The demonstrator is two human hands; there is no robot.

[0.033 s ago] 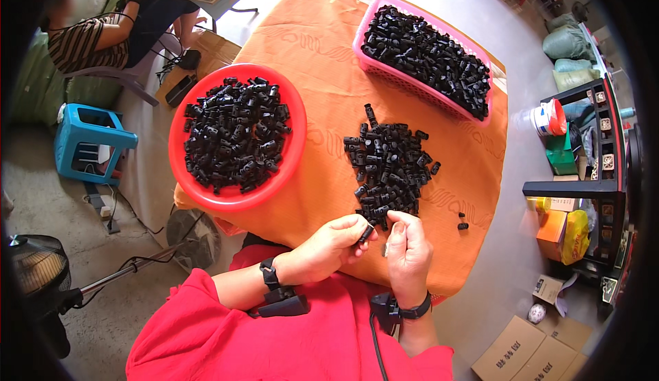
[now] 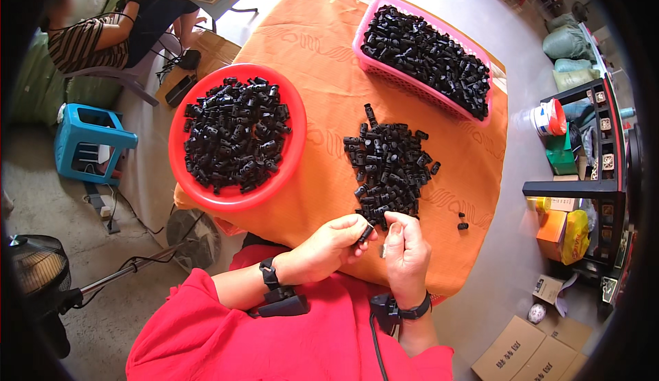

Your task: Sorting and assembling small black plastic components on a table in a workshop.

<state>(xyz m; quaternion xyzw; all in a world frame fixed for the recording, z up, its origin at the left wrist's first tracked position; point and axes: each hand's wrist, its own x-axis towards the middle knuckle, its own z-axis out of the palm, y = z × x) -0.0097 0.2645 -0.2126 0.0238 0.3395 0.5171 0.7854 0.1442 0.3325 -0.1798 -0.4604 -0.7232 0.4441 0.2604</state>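
So there's a loose heap of small black plastic cylinders point(image 2: 390, 168) on a table with a patterned orange cloth point(image 2: 329, 99), and I'll place everything off that heap. Just this side of its near edge, the left hand point(image 2: 329, 247) has one short, ribbed black plastic piece point(image 2: 365, 235) clamped between thumb and fingers, tilted, one end poking out toward the heap. The right hand point(image 2: 408, 254) is right beside it, also at the heap's near edge, fingers curled in with thumb and index bent close to each other; honestly can't tell if they're pinching anything. Both wrists wear black straps. Left of the heap sits a round red plastic basin point(image 2: 296, 134) loaded with similar black pieces, and beyond the heap, off to the right, a rectangular pink plastic basket point(image 2: 412, 91) is full of them too. A couple of stray black bits point(image 2: 463, 226) lie to the heap's near right. Way left of the heap, past the basin, there's a blue plastic stool point(image 2: 89, 141) on the floor.
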